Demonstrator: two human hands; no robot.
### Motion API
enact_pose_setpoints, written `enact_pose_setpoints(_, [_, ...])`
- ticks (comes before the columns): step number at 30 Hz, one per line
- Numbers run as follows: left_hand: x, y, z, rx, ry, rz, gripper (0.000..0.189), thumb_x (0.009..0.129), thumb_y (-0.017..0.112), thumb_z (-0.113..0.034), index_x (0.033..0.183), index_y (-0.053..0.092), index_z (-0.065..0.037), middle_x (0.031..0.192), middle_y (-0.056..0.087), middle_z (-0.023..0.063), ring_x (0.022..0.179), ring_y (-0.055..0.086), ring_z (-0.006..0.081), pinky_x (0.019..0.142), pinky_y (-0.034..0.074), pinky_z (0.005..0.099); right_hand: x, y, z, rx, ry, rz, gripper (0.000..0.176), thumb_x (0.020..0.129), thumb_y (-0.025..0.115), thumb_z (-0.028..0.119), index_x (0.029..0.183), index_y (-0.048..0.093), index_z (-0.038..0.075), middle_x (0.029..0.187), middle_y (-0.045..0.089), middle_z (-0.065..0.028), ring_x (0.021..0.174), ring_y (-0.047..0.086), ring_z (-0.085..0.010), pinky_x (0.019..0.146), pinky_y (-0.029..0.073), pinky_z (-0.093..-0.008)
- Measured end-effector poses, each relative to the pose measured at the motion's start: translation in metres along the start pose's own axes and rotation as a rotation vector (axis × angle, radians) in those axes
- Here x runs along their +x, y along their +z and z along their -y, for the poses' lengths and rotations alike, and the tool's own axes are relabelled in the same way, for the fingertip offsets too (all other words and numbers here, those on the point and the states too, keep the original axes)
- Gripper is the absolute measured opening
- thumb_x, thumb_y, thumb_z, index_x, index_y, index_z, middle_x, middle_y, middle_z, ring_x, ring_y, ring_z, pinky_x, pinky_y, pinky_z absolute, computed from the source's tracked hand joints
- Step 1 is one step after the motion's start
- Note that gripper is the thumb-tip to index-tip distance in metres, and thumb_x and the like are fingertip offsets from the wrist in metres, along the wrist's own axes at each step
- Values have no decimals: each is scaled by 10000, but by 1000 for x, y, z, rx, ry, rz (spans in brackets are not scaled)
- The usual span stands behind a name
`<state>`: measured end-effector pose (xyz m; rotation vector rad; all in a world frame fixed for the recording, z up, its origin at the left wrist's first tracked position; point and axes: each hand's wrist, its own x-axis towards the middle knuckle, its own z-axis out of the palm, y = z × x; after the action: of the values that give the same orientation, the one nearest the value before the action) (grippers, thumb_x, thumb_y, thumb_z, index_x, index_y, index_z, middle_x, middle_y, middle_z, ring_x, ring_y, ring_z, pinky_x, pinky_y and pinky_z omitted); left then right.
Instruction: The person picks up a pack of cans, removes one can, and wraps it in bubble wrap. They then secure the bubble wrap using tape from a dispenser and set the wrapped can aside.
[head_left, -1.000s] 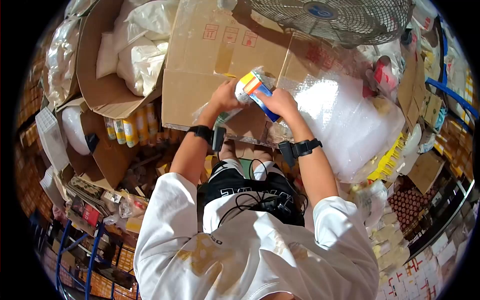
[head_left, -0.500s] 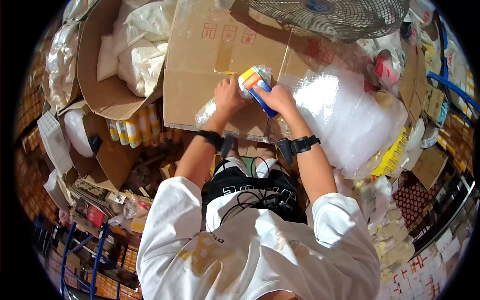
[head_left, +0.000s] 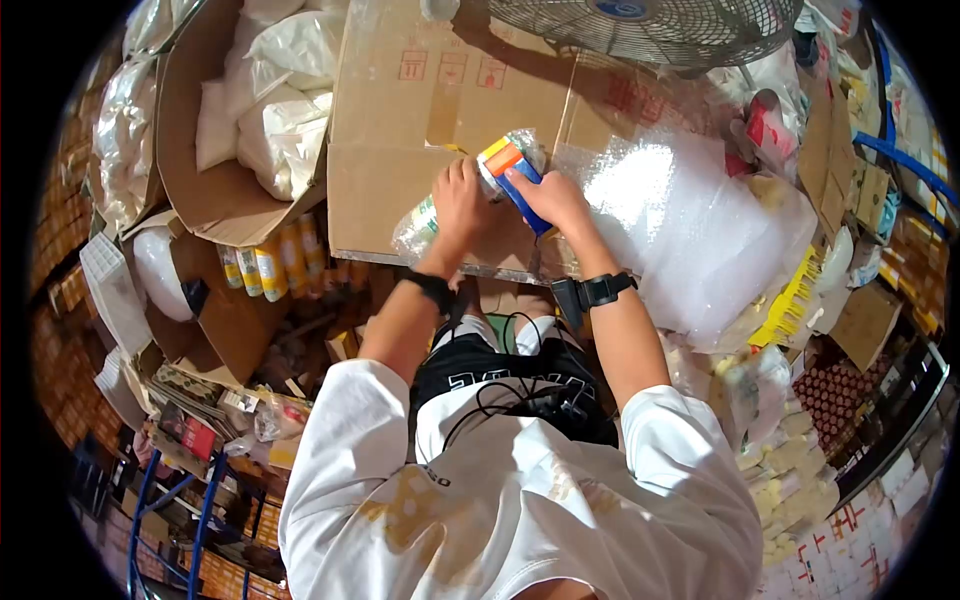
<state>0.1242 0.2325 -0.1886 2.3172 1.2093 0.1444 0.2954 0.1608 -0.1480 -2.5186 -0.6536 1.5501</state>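
My left hand (head_left: 460, 207) presses on a bubble-wrapped bundle (head_left: 418, 222) lying slantwise on a big cardboard box (head_left: 390, 190). Part of the bundle is hidden beneath that hand, and its clear wrap shows again beyond the fingers. My right hand (head_left: 558, 200) is closed around a blue and orange tape dispenser (head_left: 524, 200). The dispenser's orange end touches or nearly touches the far end of the bundle, where a yellow patch shows. Whether tape runs between them cannot be made out.
To the right lies a large sheet of bubble wrap (head_left: 680, 230). A fan (head_left: 640, 30) overhangs the box's far edge. At left, an open carton (head_left: 185, 150) holds white plastic bags, with yellow-labelled bottles (head_left: 270, 270) below it. A yellow toothed strip (head_left: 788, 305) sits far right.
The left fingers have shifted slightly over the bundle and lie a little flatter. The right hand and dispenser hold almost the same place; the view has moved slightly.
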Motion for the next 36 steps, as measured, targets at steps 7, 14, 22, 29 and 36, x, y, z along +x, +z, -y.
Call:
enact_pose_setpoints(7, [4,5,4,181,-28,160,808,725,864,-418,1374,531,-71,1265,668,159,1150,654,362,972,506,465,-6,7,-23,84,32,41,878,844,601,780,940,775,-75,955,745,-307,952,743,-441,871,582,-476])
enact_pose_setpoints(14, [6,-12,-8,117,53,24,867,693,887,-412,1407,527,-77,1321,625,198,1228,605,373,1014,488,482,2,6,-12,47,-42,-21,881,847,598,779,922,772,-82,922,743,-305,926,745,-441,851,585,-480])
enact_pose_setpoints(22, [46,-30,13,-2,-50,513,974,613,930,-473,1399,534,-58,1150,709,199,1043,680,432,908,548,492,-1,11,-26,62,-80,-26,907,840,596,785,975,766,-96,1011,729,-339,995,730,-460,902,574,-481])
enact_pose_setpoints(29, [-3,25,9,335,125,-51,740,780,798,-355,1405,523,-68,1251,663,171,1145,650,368,1002,495,479,-1,12,-13,-6,-61,-89,911,851,582,792,960,769,-93,982,732,-334,982,734,-458,901,575,-484])
enact_pose_setpoints(36, [42,-18,6,139,-66,389,925,677,899,-413,1441,495,-84,1312,613,216,1248,589,389,1024,483,508,5,22,-35,61,-74,-86,804,895,601,746,785,759,-34,738,724,-182,730,741,-319,711,584,-407])
